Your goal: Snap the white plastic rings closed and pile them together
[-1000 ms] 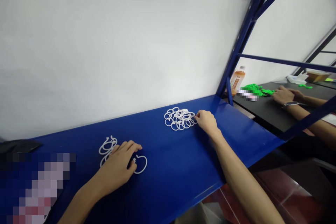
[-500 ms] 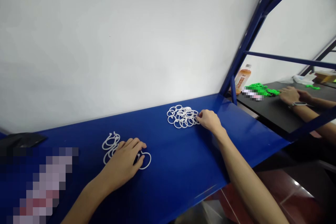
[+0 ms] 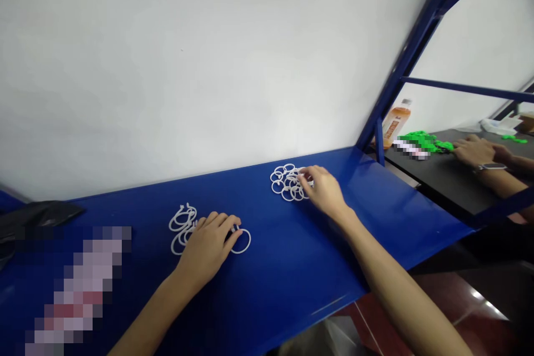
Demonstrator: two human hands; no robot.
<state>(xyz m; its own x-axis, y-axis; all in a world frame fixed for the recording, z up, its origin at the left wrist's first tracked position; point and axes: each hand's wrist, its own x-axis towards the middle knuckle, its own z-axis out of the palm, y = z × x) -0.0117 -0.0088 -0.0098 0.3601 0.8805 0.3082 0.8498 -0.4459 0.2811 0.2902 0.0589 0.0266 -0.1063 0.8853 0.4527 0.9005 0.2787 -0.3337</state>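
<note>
My left hand (image 3: 207, 250) lies on the blue shelf (image 3: 283, 256) with its fingers curled over a single white ring (image 3: 243, 241). A small cluster of opened white rings (image 3: 182, 223) sits just left of that hand. My right hand (image 3: 323, 192) reaches into a heap of several closed white rings (image 3: 286, 182) further back on the shelf. Its fingertips rest on the heap's right side, bent together, and what they grip is hidden.
A white wall rises behind the shelf. A blue upright post (image 3: 400, 67) stands at the right. Beyond it, on a black table (image 3: 450, 178), another person's hands (image 3: 475, 150) work near green parts (image 3: 421, 141) and an orange bottle (image 3: 396, 120). A dark object (image 3: 33, 214) lies far left.
My right hand has slid left, further onto the heap of closed rings. My left hand stays on the single ring. The view has shifted slightly.
</note>
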